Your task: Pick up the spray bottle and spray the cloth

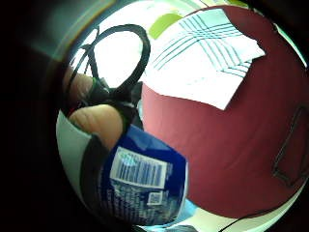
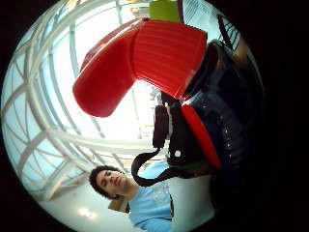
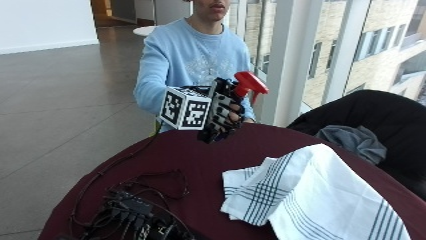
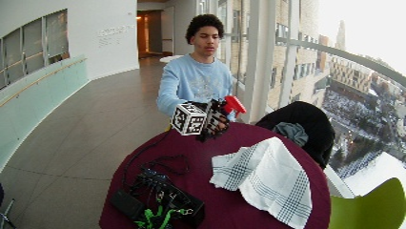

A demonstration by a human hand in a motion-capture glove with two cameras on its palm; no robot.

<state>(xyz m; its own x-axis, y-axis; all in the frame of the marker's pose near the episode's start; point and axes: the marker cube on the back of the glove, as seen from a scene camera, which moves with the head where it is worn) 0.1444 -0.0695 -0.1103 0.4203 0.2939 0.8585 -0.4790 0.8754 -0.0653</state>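
Observation:
A person across the round table lifts a spray bottle with a red trigger head (image 3: pixel 249 83) above the dark red tabletop (image 3: pixel 200 155). My gloved right hand (image 3: pixel 223 112) grips the bottle, fingers curled round its neck. The blue bottle body with a white label (image 1: pixel 142 181) fills much of the little finger side palm view; the red head (image 2: pixel 145 60) fills the thumb side view. A white cloth with dark stripes (image 3: pixel 313 195) lies spread on the table, nearer the camera than the hand and apart from it. The cloth (image 1: pixel 207 58) shows flat in the palm view too.
A bundle of black cables and boxes (image 3: pixel 133 212) lies at the table's near left. A black chair with a grey garment (image 3: pixel 363 132) stands behind the table on the right. A green chair (image 4: pixel 374 210) is at the near right.

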